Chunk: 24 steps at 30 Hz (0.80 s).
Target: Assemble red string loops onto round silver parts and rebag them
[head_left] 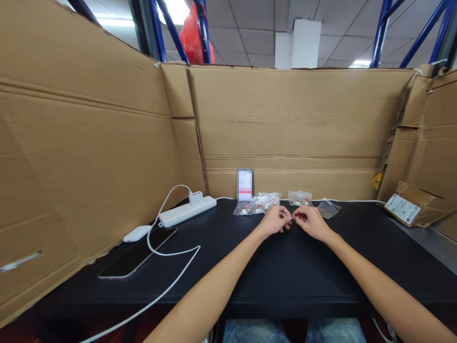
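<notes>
Both hands meet over the black tabletop [271, 267], a short way in front of the clear bags. Between thumb and fingers, my right hand [312, 222] pinches a small red and metallic piece [294, 217], too small to name. My left hand [275, 220] is closed at the piece's left side, fingertips pressed together; what they hold, if anything, is hidden. Just behind my left hand lie several clear zip bags [257, 204] with small red and silvery bits inside. Another small bag [300, 198] sits behind my right hand, and a flat clear bag [328, 208] is to its right.
A phone [245, 184] leans upright at the back cardboard wall [296, 114]. On the left are a white power strip [187, 211], a white charger block [137, 233], a dark tablet [139, 255] and a looping white cable [178, 276]. A labelled brown package [416, 204] stands at right.
</notes>
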Each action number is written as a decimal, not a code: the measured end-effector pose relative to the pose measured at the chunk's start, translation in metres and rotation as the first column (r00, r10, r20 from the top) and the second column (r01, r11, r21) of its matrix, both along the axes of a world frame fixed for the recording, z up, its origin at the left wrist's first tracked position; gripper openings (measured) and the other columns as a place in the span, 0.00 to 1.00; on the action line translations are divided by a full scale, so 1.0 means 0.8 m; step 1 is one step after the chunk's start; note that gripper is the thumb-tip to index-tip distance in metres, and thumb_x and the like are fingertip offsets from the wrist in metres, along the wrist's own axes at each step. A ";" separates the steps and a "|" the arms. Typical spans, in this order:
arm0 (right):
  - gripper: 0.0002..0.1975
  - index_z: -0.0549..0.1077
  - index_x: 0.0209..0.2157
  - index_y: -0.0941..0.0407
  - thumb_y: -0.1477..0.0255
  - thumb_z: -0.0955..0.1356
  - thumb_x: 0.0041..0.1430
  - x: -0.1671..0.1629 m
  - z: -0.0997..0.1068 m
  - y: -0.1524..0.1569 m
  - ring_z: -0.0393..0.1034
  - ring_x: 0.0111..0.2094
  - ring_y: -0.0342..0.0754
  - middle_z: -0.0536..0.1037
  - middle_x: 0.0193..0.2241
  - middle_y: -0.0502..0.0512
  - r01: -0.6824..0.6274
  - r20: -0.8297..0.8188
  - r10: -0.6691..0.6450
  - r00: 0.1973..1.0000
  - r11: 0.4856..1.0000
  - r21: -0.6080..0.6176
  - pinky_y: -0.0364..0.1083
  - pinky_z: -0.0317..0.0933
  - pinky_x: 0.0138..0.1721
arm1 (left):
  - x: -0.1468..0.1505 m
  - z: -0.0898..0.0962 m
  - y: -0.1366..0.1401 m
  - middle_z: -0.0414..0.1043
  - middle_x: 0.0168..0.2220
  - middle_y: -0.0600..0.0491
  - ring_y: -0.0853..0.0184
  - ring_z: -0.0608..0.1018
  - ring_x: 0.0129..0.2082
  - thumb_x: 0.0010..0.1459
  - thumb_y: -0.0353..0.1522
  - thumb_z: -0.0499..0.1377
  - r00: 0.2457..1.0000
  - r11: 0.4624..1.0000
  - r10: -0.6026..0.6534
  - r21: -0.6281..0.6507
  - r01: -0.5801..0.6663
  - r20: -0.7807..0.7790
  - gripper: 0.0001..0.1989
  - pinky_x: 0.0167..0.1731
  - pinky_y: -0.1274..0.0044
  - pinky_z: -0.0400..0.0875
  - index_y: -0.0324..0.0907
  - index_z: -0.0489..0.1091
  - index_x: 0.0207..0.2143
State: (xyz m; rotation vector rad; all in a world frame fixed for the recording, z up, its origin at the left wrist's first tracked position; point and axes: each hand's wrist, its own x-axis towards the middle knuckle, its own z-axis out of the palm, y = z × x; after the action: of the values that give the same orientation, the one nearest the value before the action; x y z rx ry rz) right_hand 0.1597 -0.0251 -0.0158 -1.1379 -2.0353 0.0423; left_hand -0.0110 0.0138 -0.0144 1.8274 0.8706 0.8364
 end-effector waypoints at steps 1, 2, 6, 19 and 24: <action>0.07 0.76 0.30 0.58 0.78 0.65 0.54 0.000 0.001 0.000 0.64 0.24 0.42 0.74 0.25 0.52 -0.003 0.001 0.003 1.000 1.000 0.002 0.41 0.57 0.28 | 0.000 0.000 0.000 0.72 0.25 0.51 0.71 0.76 0.21 0.54 0.24 0.56 1.000 1.000 0.001 -0.008 -0.001 -0.006 0.01 0.13 0.85 0.64 0.36 0.66 0.30; 0.07 0.76 0.31 0.57 0.78 0.65 0.54 -0.001 0.001 -0.001 0.64 0.24 0.41 0.74 0.25 0.51 -0.003 -0.004 0.003 1.000 1.000 0.003 0.41 0.57 0.28 | 0.000 0.000 0.001 0.71 0.25 0.51 0.71 0.76 0.21 0.54 0.24 0.56 1.000 1.000 0.003 -0.014 -0.004 -0.013 0.01 0.13 0.85 0.63 0.36 0.66 0.30; 0.06 0.75 0.35 0.57 0.72 0.66 0.57 -0.004 0.005 -0.005 0.64 0.23 0.41 0.74 0.25 0.51 -0.018 -0.059 0.018 0.998 1.000 0.009 0.41 0.58 0.27 | -0.001 0.002 0.003 0.70 0.25 0.53 0.72 0.75 0.20 0.54 0.23 0.55 0.999 0.999 0.026 -0.028 -0.027 -0.027 0.02 0.13 0.86 0.63 0.37 0.64 0.30; 0.21 0.69 0.49 0.55 0.63 0.70 0.55 -0.004 -0.002 -0.001 0.73 0.35 0.46 0.77 0.39 0.56 -0.214 -0.309 0.155 0.938 0.963 -0.166 0.44 0.68 0.34 | -0.002 0.003 0.000 0.65 0.25 0.56 0.73 0.73 0.21 0.52 0.24 0.52 0.992 0.992 -0.123 -0.019 0.124 0.036 0.05 0.13 0.87 0.61 0.40 0.59 0.30; 0.19 0.71 0.42 0.57 0.60 0.71 0.52 0.000 -0.006 0.007 0.70 0.27 0.42 0.76 0.35 0.54 -0.224 -0.349 0.152 0.925 0.959 -0.175 0.41 0.65 0.27 | -0.004 0.009 -0.002 0.65 0.25 0.56 0.73 0.74 0.21 0.53 0.24 0.52 0.996 0.996 -0.091 -0.009 0.091 0.019 0.03 0.14 0.87 0.61 0.40 0.60 0.30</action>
State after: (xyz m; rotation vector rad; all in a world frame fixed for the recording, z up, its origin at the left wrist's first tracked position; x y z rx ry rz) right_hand 0.1595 -0.0193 -0.0205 -0.9780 -1.8567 0.5276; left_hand -0.0139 0.0120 -0.0068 1.8337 0.7723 0.7895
